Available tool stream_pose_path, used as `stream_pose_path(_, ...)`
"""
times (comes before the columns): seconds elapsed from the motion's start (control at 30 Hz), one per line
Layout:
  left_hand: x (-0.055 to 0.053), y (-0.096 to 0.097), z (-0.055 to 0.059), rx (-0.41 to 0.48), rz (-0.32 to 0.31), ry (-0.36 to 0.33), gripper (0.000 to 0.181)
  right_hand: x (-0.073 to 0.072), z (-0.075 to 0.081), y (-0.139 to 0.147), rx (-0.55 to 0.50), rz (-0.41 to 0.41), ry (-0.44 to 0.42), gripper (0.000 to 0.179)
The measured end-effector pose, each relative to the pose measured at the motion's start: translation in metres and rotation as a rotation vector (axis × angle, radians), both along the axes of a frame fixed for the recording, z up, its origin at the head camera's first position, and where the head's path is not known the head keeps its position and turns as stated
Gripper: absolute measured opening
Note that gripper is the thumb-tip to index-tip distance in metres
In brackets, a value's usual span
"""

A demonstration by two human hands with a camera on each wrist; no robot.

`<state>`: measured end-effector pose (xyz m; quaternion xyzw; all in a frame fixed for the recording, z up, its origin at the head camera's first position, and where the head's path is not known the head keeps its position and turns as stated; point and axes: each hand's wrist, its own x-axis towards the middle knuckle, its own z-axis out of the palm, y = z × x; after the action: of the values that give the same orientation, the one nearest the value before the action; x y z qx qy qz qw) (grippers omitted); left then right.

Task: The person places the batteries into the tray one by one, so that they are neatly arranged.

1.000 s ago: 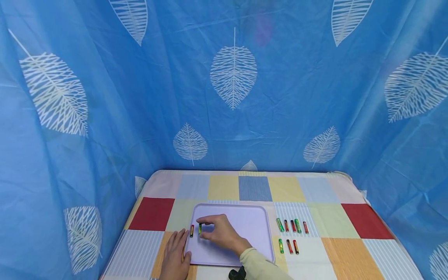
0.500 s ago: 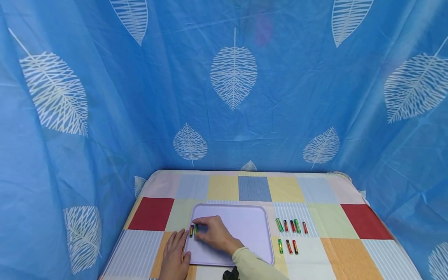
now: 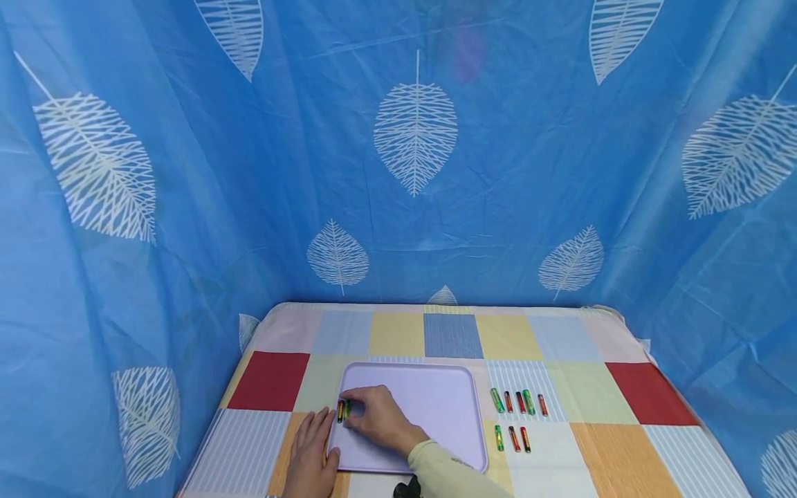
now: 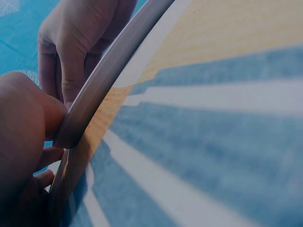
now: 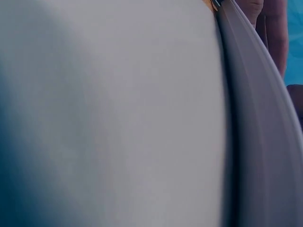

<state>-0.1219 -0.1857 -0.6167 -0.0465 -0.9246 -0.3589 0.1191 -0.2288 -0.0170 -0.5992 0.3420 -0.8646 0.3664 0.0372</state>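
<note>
My right hand point(image 3: 381, 418) pinches a small green battery point(image 3: 347, 409) between thumb and fingers, over the left part of a lilac tray point(image 3: 429, 401). Close on the left of it lies a black-and-orange battery point(image 3: 340, 411) in the tray; whether the two touch is too small to tell. My left hand point(image 3: 310, 456) lies along the tray's left edge with fingers extended. In the left wrist view, the left thumb point(image 4: 54, 116) touches the tray rim point(image 4: 106, 71). The right wrist view mostly shows cloth and the tray's outer side point(image 5: 260, 127).
Right of the tray, several green and red batteries lie in two rows on the checked tablecloth point(image 3: 610, 449), among them a green battery point(image 3: 497, 400) and a red-and-black battery point(image 3: 526, 440). A blue leaf-print curtain point(image 3: 498, 173) encloses the table's back and sides.
My right hand has carried the green battery left across the tray, close beside the black-and-orange battery. The left hand has stayed at the tray's edge.
</note>
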Motion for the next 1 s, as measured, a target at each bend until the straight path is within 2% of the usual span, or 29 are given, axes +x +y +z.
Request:
stream_pose_path(0.13, 0.000, 0.001, 0.001, 0.005, 0.005, -0.010, 0.064, 0.000, 0.001, -0.002, 0.023, -0.009, 0.002, 0.042)
stream_pose_path(0.3, 0.000, 0.001, 0.004, 0.003, 0.014, -0.058, 0.065, 0.002, 0.002, -0.005, 0.031, -0.002, 0.033, 0.041)
stream_pose_path(0.6, -0.002, -0.001, 0.003, 0.002, 0.008, -0.114, 0.065, 0.005, 0.005, -0.003, 0.053, -0.007, 0.014, 0.041)
stream_pose_path(1.0, -0.004, -0.002, 0.000, -0.009, 0.005, -0.083, 0.065, 0.003, 0.011, 0.009, 0.044, 0.032, 0.014, 0.041)
